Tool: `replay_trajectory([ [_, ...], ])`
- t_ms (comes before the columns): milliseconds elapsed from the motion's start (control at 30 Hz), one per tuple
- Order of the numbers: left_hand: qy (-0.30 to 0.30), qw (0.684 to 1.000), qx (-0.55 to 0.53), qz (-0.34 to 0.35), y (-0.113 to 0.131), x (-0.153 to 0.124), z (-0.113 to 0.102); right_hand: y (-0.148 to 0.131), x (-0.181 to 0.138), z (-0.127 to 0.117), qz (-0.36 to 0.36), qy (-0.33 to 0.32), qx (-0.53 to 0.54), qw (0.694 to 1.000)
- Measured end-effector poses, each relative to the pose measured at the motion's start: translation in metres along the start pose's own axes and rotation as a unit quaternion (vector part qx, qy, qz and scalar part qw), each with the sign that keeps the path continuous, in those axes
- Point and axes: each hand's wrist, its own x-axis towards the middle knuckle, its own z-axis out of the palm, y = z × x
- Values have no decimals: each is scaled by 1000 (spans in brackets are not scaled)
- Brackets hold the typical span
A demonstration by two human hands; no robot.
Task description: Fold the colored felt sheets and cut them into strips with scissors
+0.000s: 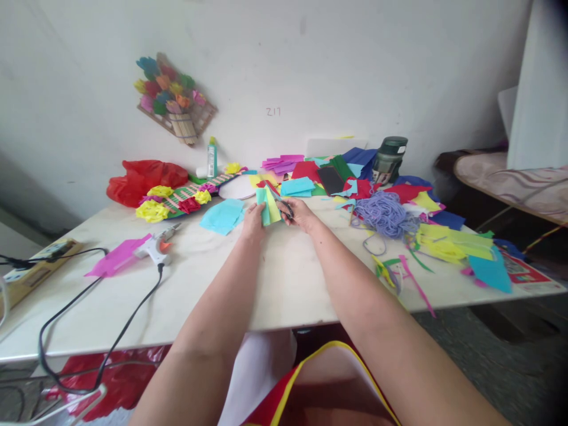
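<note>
Pinches folded teal-green paper [267, 208] upright in left hand [252, 225] above the counter [284, 278], far middle; grips scissors [284, 208] in right hand [302, 215] just right of it, blades aimed leftward at its edge.

I'm watching the pale counter [284, 284] carrying a glue gun [155, 248], purple yarn [385, 214], a red bag [144, 177] and coloured paper scraps [448, 245].

Bright, even daylight (faint shadows), perhaps slightly soft, edges bowed.
</note>
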Motion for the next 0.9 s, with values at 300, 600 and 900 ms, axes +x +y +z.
replay_trajectory([
  [300, -34, 999, 0, -5, -1, 0, -3, 2, -1, -6, -16, -38, -13, 999],
  [600, -46, 999, 10, -20, -3, 2, -3, 1, -1, -5, -24, -15, -13, 999],
  [900, -33, 999, 6, -16, -1, -2, -1, 3, 1, -4, -18, -3, 5, 1000],
])
